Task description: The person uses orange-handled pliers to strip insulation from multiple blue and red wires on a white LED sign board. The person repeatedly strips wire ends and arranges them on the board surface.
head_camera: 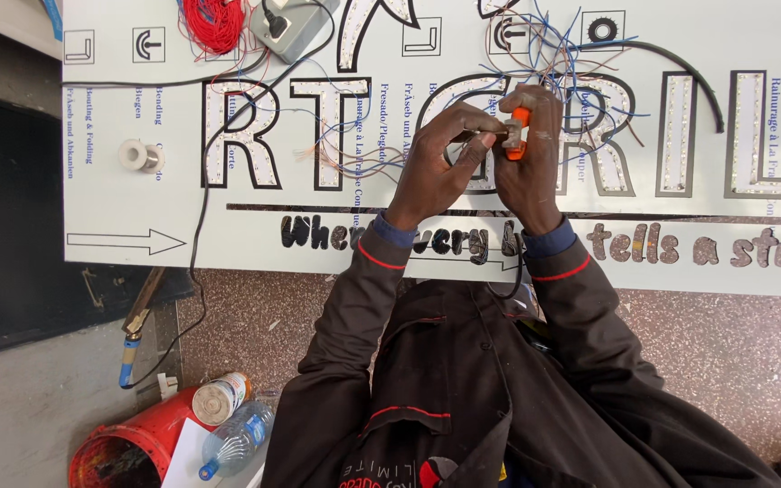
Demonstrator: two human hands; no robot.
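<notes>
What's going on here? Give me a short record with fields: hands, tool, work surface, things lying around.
left hand: left hand pinches a thin wire against the tool
right hand: right hand grips an orange tool
surface: white sign panel with large lit-channel letters
wires: loose blue and brown wires spread over the panel near the hands
other on panel: red wire bundle, grey power box, small white spool
floor: red bucket, plastic bottle
</notes>
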